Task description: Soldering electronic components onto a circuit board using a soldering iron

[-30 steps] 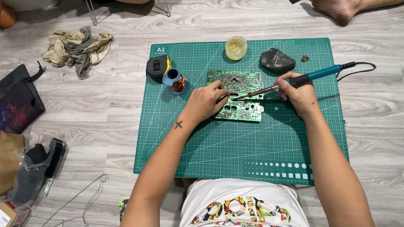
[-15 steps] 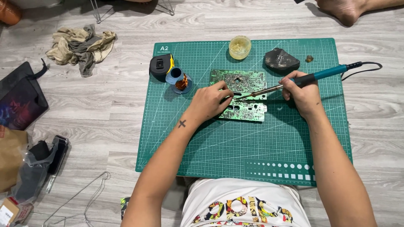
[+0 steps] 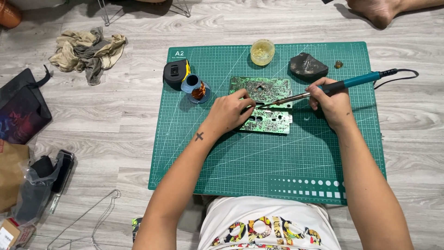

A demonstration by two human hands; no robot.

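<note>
Two hands work over a green circuit board [image 3: 267, 103]: left hand [image 3: 230, 111] presses it down with curled fingers, right hand [image 3: 330, 99] grips the soldering iron [image 3: 323, 89].

circuit board [image 3: 266, 104] on cutting mat [image 3: 259, 157] | wire spool [image 3: 198, 90] left of board

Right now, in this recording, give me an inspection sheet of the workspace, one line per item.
Surface: green cutting mat on grey wood-look floor.
Job's things: green circuit board lying flat on the mat; soldering iron, tip over the board.
Clutter: tape measure, copper wire spool, small yellowish jar, dark sponge block, crumpled rags, dark bag.
Grippers: left hand resting on the board; right hand gripping the iron.
Cables: iron's black cord trailing off the mat.
Surroundings: another person's bare foot at top right.
</note>
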